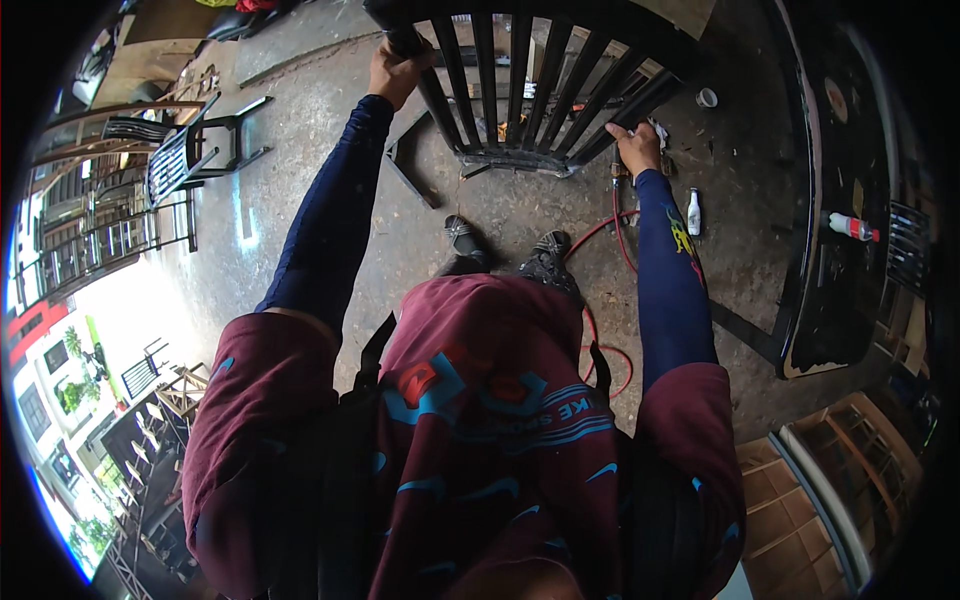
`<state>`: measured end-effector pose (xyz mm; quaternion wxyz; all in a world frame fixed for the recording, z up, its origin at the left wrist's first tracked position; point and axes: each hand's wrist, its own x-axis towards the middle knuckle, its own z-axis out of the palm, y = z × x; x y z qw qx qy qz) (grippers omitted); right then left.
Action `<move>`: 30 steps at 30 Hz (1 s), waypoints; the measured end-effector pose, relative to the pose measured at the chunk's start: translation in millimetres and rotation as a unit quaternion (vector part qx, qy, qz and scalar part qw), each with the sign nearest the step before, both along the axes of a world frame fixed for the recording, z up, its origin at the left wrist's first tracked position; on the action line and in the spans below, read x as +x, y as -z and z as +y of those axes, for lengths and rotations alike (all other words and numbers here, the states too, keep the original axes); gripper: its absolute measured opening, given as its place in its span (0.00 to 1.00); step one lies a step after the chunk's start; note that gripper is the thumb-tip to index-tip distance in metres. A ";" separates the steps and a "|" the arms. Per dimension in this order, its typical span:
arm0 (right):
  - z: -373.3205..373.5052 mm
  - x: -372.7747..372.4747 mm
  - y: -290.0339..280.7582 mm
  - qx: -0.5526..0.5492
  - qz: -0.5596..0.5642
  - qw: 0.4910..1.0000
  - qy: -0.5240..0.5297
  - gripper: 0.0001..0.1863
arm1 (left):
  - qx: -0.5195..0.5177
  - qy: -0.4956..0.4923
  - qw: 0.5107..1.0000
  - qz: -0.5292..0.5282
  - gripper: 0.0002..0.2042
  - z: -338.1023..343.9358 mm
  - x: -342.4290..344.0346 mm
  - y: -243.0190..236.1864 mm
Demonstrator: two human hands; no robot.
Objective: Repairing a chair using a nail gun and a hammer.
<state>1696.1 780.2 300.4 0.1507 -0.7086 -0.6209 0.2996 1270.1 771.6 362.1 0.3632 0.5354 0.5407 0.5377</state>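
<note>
A dark slatted chair (545, 85) is tilted in front of me at the top of the head view, its far parts cut off by the edge. My left hand (398, 74) is closed around the end of its left frame piece. At the chair's right side rail, my right hand (638, 148) has its thumb against the wood and its other fingers mostly hidden, seemingly gripping it. Just below that hand, a red hose (618, 225) ends in a metal fitting (616, 172), close to the wrist. Something whitish and crumpled (660, 132) shows beside the hand.
A white bottle (694, 212) and a small cup (707, 97) stand on the concrete floor to the right. Farther right is a long dark panel (835, 290) bearing a red-capped bottle (853, 227). Another dark chair (195, 155) lies at left. A dark angled piece (412, 165) lies near my feet.
</note>
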 end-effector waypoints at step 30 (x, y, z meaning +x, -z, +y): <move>145.6 -3.7 -173.5 0.028 -0.082 0.972 -0.216 0.42 | -0.015 0.040 0.949 0.313 0.22 12.6 18.2 -181.9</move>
